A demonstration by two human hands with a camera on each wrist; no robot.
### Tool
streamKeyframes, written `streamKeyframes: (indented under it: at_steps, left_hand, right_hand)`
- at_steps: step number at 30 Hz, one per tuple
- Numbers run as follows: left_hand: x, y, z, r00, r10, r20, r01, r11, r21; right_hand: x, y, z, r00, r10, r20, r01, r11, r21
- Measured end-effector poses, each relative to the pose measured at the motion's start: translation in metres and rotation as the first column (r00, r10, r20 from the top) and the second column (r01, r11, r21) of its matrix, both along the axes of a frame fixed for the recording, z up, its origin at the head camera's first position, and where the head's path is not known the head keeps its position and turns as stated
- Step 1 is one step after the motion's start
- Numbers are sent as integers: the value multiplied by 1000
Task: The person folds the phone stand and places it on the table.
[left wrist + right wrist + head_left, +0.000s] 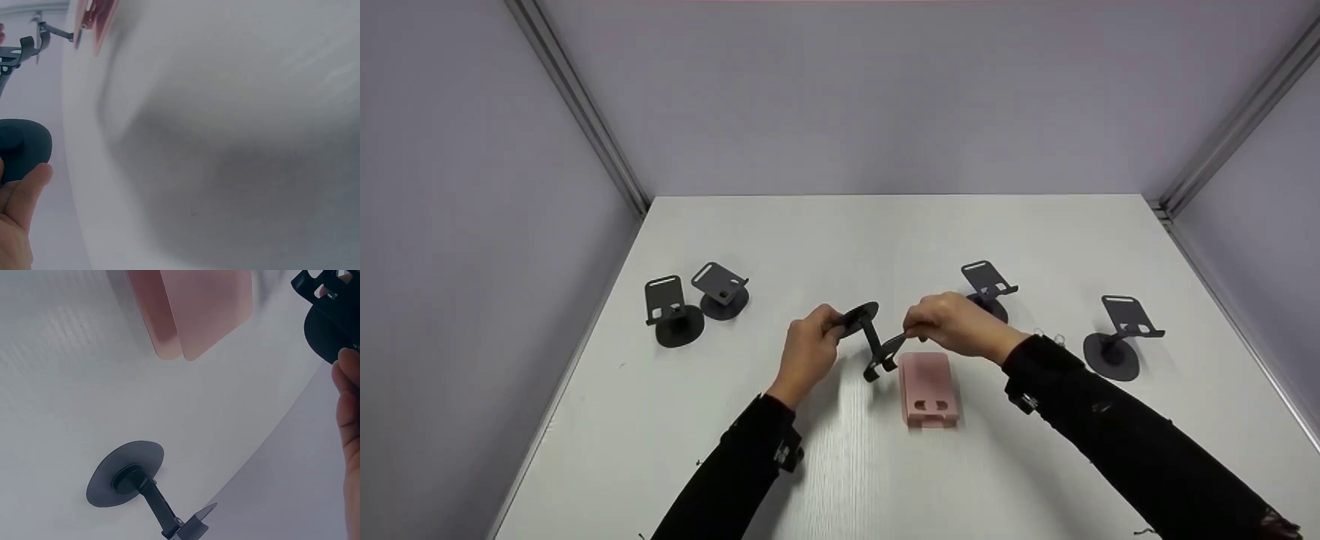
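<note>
Between both hands a black phone stand is held tilted above the white table. My left hand grips the edge of its round base, thumb and fingers on either side. With thumb and fingertips, my right hand pinches the edge of its plate, seen also in the right wrist view beside the fingers. Just below and right of the held stand lies a pink phone stand, folded flat in the head view; its two pink panels show slightly apart in the right wrist view.
Two black phone stands, one at far left and one beside it, stand on the table. On the right are another, partly behind my right hand, and one near the right edge. Pale walls enclose the table.
</note>
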State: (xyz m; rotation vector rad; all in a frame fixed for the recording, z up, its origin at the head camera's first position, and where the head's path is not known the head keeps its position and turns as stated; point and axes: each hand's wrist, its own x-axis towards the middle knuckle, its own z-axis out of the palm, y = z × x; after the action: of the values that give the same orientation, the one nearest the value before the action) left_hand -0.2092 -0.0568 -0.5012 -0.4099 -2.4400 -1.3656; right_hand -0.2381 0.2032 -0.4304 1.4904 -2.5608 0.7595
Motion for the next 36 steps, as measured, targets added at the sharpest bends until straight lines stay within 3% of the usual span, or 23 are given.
streamKeyframes:
  at_steps: [8, 19, 36]
  left_hand:
    - [3, -1, 3, 1000, -10, -28, 11, 1000, 18]
    - [5, -4, 14, 1000, -15, -11, 16, 998, 57]
    - [8, -1, 11, 995, 0, -97, -6, 998, -68]
  right_hand:
    - [-1, 2, -2, 1000, 10, 27, -9, 998, -65]
    - [-7, -1, 7, 1000, 20, -22, -23, 989, -143]
    - [-1, -13, 8, 999, 35, 4, -34, 991, -128]
